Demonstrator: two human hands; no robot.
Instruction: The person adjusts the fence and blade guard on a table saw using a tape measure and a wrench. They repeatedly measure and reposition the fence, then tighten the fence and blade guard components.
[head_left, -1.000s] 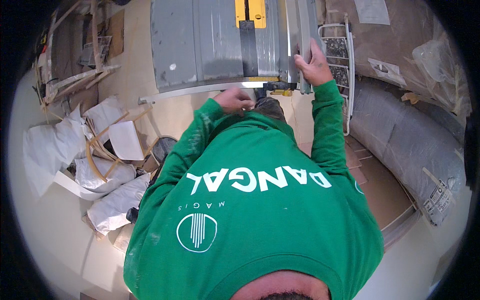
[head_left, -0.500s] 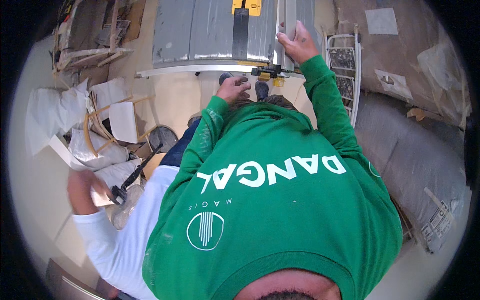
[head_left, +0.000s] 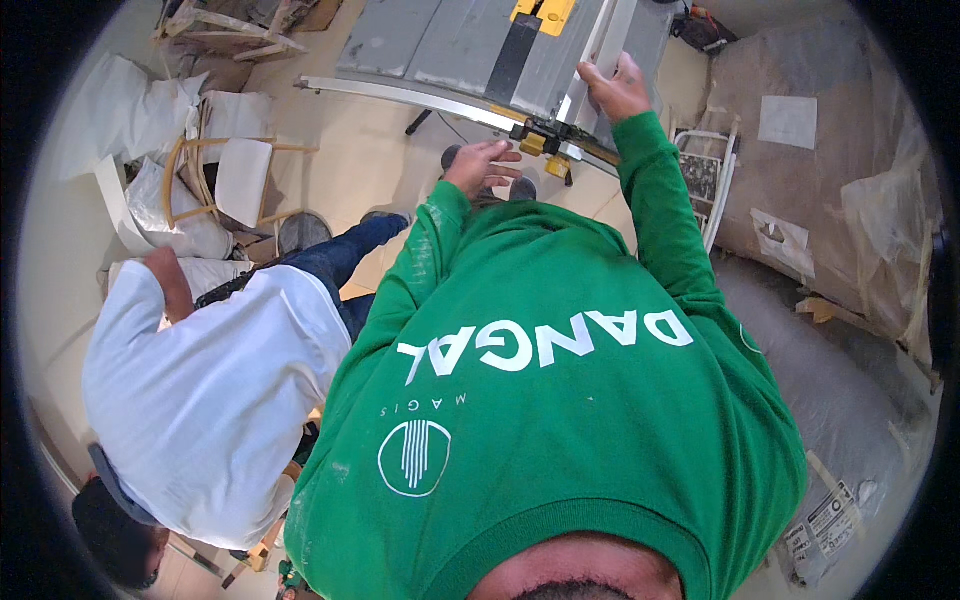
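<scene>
Grey table (head_left: 440, 55), metal fence (head_left: 612, 38) lying on it, yellow plate (head_left: 557, 20)

Cut off by the top of the view: far edge of the grey surface (head_left: 425, 45), plus upper ends of the yellow insert (head_left: 548, 14) and metal fence (head_left: 612, 35). Covered by the right hand (head_left: 620, 92): a stretch of that fence. Hidden below the near edge: top of a black leg (head_left: 418, 122). Largely masked by the left hand (head_left: 480, 168) and green sweatshirt (head_left: 540, 420): both dark shoes (head_left: 524, 188). Hidden behind a white-shirted co-worker's torso (head_left: 225, 390): that person's hand. Unidentifiable beside the right edge: small dark items (head_left: 703, 28).
</scene>
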